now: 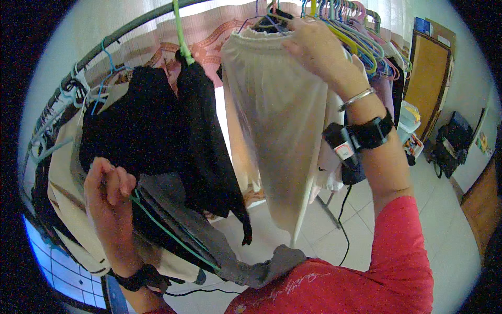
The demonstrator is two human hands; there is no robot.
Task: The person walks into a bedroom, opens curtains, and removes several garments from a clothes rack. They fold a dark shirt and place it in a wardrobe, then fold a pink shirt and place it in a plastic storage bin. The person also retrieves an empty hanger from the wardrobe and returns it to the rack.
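Observation:
My left hand [111, 188], at the lower left, has its fingers closed at the top of a teal clothes hanger [172, 239]. A grey and black garment [188, 219] hangs from that hanger and spreads toward my red shirt. My right hand [319, 55] is raised to the waistband of a long off-white skirt [274, 106], which hangs from the rail. Its thumb lies by the gathered elastic, with the fingers near the hangers above. Whether they grip anything is unclear. Left of the skirt, a black garment [202, 129] hangs from a light green hanger [182, 35].
A curved metal clothes rail [145, 23] crosses the top. Several coloured hangers [357, 43] crowd its right end. Behind it hangs a pink and white curtain [211, 29]. A black cable [345, 231] runs over the tiled floor [364, 219]. A lit screen [64, 271] stands lower left.

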